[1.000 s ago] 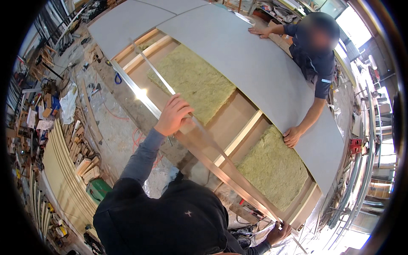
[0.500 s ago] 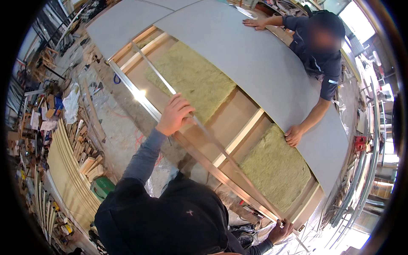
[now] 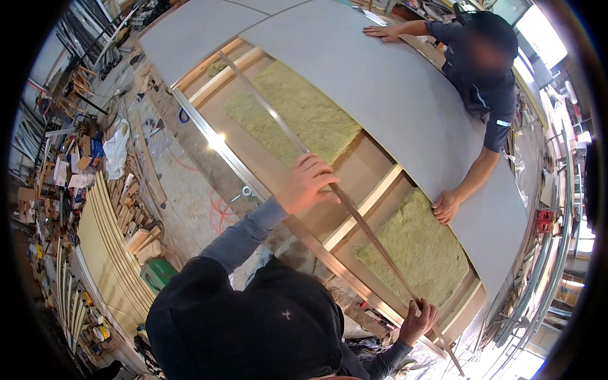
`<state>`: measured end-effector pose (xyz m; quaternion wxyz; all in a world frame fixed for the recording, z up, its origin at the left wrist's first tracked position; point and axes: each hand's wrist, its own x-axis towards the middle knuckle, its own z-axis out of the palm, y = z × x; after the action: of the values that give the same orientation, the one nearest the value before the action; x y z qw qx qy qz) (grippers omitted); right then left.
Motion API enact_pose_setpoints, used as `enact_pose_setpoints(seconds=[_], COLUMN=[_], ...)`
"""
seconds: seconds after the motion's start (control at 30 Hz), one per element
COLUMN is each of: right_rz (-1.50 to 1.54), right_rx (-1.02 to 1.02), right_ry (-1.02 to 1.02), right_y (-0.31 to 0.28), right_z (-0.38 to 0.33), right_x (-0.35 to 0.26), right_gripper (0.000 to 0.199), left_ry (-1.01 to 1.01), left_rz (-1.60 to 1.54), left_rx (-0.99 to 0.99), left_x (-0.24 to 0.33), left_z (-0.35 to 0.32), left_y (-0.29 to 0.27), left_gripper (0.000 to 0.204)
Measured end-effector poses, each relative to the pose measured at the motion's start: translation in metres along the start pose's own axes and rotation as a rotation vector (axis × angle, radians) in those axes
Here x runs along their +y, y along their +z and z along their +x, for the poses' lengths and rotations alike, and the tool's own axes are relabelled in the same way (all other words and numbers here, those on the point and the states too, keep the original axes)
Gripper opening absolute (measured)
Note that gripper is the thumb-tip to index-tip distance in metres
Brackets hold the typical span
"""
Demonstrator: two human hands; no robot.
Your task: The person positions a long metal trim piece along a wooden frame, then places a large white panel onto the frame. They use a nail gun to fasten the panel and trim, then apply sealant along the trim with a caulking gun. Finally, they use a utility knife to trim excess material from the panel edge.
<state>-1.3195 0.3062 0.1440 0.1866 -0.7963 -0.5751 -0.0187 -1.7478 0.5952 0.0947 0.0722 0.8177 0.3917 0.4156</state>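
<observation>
A long thin metal strip (image 3: 278,121) slants over an open panel frame, from its far left end to its near right corner. My left hand (image 3: 310,185) is closed around the strip near its middle. Down by the near right corner, my right hand (image 3: 418,322) grips the same strip close to its lower end. Under the strip lie slabs of yellowish insulation (image 3: 415,244) and pale wooden crosspieces (image 3: 362,208). A shiny metal profile (image 3: 209,136) edges the frame on my side.
A grey sheet (image 3: 380,107) covers the panel's far part. Across it stands a co-worker (image 3: 476,82), both hands resting flat at the sheet's edges. Left on the floor are stacked yellowish boards (image 3: 111,244), wood offcuts (image 3: 136,237), a green container (image 3: 157,275) and a red cord (image 3: 220,212).
Both my hands have carried the strip away from the near metal edge, farther over the insulation. A clamp-like metal piece by my left forearm has come into sight. The co-worker's hands have stayed put.
</observation>
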Motion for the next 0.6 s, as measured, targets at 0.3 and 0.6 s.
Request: enact_pose_setpoints(seconds=[0.3,0.6], right_rz=[0.132,0.305], right_rx=[0.043,0.027], right_ry=[0.019,-0.039], right_y=[0.032,0.087], right_z=[0.027,0.082], right_x=[0.007,0.001], right_gripper=[0.026,0.014], left_ry=[0.014,-0.034], left_rz=[-0.036,-0.005], left_rx=[-0.032,-0.041], left_x=[-0.020,-0.087], left_z=[0.020,0.033], left_y=[0.027,0.052], left_gripper=[0.045,0.043])
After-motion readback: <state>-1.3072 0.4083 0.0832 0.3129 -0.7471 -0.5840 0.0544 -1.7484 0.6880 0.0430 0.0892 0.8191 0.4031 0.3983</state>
